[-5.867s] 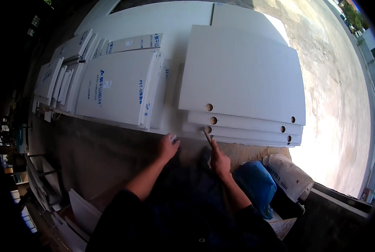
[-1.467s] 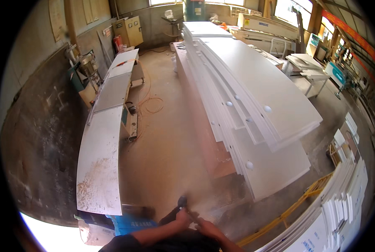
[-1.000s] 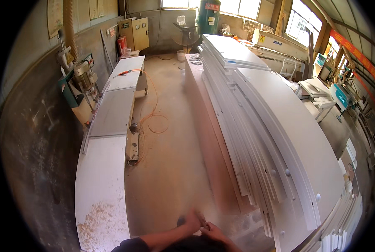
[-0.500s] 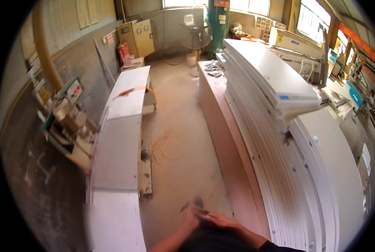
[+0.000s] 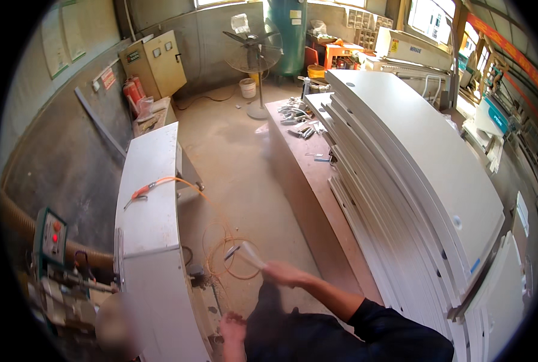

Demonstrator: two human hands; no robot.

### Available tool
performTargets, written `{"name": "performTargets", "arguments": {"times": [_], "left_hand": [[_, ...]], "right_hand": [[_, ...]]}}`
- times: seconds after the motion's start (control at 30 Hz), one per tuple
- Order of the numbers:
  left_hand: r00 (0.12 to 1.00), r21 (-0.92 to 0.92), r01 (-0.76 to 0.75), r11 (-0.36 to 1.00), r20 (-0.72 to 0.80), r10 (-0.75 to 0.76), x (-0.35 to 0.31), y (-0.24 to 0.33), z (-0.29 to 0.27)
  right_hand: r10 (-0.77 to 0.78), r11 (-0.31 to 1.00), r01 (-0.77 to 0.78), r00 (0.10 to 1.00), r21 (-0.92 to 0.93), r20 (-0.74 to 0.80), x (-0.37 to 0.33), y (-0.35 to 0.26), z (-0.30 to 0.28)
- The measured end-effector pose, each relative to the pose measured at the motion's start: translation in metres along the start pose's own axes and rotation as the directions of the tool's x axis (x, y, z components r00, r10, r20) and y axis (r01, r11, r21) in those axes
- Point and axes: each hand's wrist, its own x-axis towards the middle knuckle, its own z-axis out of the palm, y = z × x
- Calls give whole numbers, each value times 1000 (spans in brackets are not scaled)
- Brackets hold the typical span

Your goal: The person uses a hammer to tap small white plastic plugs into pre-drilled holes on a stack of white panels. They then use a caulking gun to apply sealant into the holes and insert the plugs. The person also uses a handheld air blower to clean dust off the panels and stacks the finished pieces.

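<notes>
My right hand (image 5: 283, 273) reaches out in front of me, above the floor beside the coiled orange air hose (image 5: 243, 276). Its fingers are closed on a pale, narrow tool with a dark bluish end (image 5: 252, 256); motion blurs it, so I cannot make out its kind. Lower down, close to the right edge of the left-hand bench, is my left hand (image 5: 232, 329). Its fingers are smeared, and no held thing shows in it. An orange air blow gun (image 5: 141, 192) lies on the white bench (image 5: 151, 218), its hose running down to the floor.
A tall stack of white panels (image 5: 413, 151) stands to the right on a pinkish-brown base (image 5: 305, 175) that carries several metal tools (image 5: 302, 130). A machine with a control box (image 5: 52, 235) borders the left bench. Farther off are a fan (image 5: 254, 51), bucket (image 5: 248, 88) and yellow cabinet (image 5: 155, 63).
My hands, together before, are now apart: the right has moved forward with the pale tool, the left is lower and farther left. The view has shifted, bringing the stack's far end closer.
</notes>
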Motion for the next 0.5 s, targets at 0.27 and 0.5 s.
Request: {"name": "performTargets", "arguments": {"times": [0.27, 0.5], "left_hand": [[993, 342, 99, 935, 29, -115, 196, 100, 310], [935, 602, -82, 794, 322, -147, 347, 156, 567]], "right_hand": [[255, 967, -195, 685, 165, -682, 140, 13, -237], [316, 947, -180, 387, 265, -866, 274, 34, -369]]}}
